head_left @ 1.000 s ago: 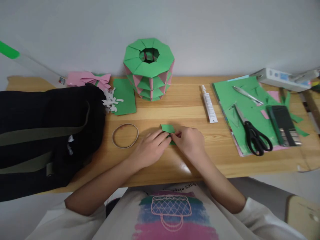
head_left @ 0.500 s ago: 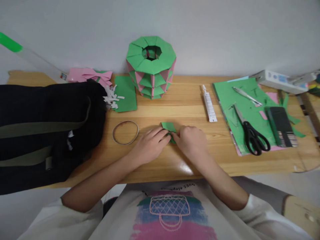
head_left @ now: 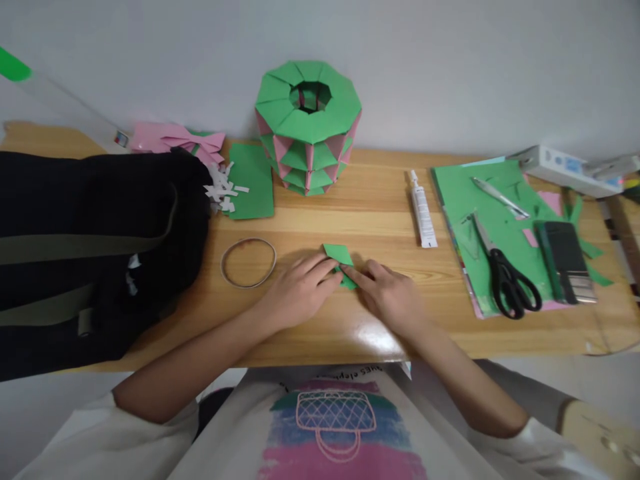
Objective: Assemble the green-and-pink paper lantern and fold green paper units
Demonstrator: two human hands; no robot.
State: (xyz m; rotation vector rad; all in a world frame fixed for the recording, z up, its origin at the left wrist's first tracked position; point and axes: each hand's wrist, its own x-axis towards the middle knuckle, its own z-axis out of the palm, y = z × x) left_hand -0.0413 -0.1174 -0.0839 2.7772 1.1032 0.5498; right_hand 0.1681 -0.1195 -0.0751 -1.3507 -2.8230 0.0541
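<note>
A small folded piece of green paper [head_left: 339, 253] lies on the wooden table in front of me. My left hand [head_left: 304, 287] covers its left side, with the fingertips pressed on it. From the right, my right hand [head_left: 387, 290] reaches over with its index finger stretched onto the paper's middle, the other fingers curled beneath the palm. Part of the paper's lower half is hidden by my fingers. Beyond it stands a round green and pink folded-paper structure [head_left: 340, 110]. A ring [head_left: 223, 257] lies left of my left hand.
A black bag [head_left: 100, 193] covers the table's left side, near white paper scraps [head_left: 223, 190] and a pink bow [head_left: 195, 141]. At right are a glue tube [head_left: 424, 215], black-handled scissors [head_left: 507, 283], a pen [head_left: 500, 197], green sheets [head_left: 455, 193], a dark box [head_left: 560, 250] and a power strip [head_left: 565, 170].
My right hand has opened from a tighter fist, and its index finger now extends over the paper. The left hand stays on the paper. The camera view has shifted slightly.
</note>
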